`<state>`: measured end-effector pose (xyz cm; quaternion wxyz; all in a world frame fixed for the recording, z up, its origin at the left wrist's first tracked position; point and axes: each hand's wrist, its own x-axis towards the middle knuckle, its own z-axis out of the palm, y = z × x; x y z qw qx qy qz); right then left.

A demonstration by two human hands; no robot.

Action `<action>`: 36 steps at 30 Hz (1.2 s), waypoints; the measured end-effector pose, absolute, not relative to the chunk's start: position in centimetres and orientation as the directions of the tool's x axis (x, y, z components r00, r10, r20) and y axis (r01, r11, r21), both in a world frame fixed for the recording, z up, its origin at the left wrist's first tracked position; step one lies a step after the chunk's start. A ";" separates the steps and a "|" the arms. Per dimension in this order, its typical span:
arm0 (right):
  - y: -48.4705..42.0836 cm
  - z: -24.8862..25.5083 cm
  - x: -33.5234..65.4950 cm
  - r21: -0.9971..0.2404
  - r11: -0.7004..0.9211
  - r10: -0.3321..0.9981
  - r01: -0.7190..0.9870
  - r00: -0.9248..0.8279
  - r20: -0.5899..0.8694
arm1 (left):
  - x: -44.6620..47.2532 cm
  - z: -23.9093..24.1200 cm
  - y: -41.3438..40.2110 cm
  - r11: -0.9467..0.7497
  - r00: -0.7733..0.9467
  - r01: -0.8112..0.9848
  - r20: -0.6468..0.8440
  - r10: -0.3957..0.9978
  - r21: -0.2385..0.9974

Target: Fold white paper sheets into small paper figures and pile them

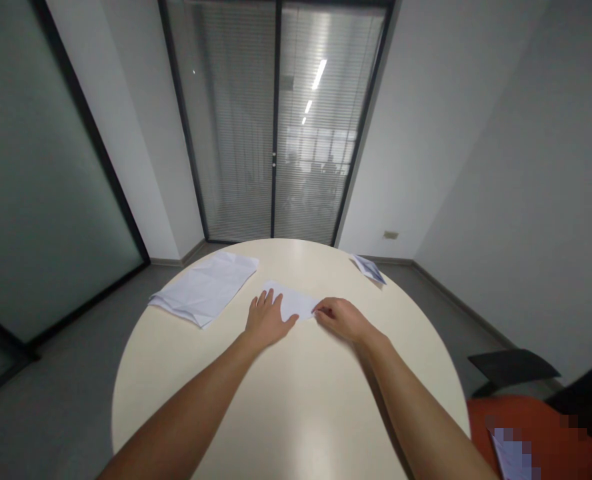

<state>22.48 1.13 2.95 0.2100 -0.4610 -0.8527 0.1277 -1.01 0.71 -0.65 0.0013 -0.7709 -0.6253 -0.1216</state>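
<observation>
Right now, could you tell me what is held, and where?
Left hand presses the folded paper at its left end; right hand pinches its right end.

Left hand [267, 321], right hand [341, 319], maybe-folded paper [296, 301]

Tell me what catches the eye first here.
On a round cream table, the left hand lies flat on a small white folded sheet, and the right hand curls its fingers at the sheet's right end. A loose pile of white paper lies to their left, and a glass door with blinds stands behind the table.
</observation>
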 end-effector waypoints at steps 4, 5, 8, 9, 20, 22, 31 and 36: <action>1.5 2.3 22.3 -0.413 0.537 0.844 0.736 -0.467 0.264 | -1.1 -0.7 0.8 -0.229 0.201 0.960 0.174 0.964 0.161; 1.6 2.1 22.3 -0.406 0.536 0.844 0.740 -0.464 0.269 | -1.1 -0.7 0.8 -0.233 0.204 0.959 0.174 0.963 0.161; 1.8 1.8 22.1 -0.396 0.521 0.853 0.756 -0.447 0.270 | -1.1 -0.6 0.8 -0.245 0.213 0.957 0.193 0.958 0.156; 1.8 1.7 22.0 -0.396 0.514 0.858 0.761 -0.439 0.269 | -1.1 -0.5 0.8 -0.251 0.218 0.956 0.206 0.954 0.152; 1.9 1.4 21.7 -0.395 0.486 0.873 0.780 -0.411 0.262 | -0.3 0.2 -0.1 -0.269 0.230 0.952 0.244 0.942 0.143; 2.0 1.2 21.7 -0.416 0.489 0.872 0.767 -0.410 0.267 | -0.1 0.0 -0.2 -0.267 0.226 0.953 0.246 0.942 0.147; 1.4 1.3 21.5 -0.572 0.484 0.868 0.663 -0.448 0.216 | 0.3 -0.8 0.4 -0.254 0.213 0.947 0.205 0.955 0.199; 1.3 1.4 21.5 -0.582 0.485 0.863 0.652 -0.463 0.200 | 0.1 -0.8 0.6 -0.272 0.234 0.937 0.183 0.955 0.220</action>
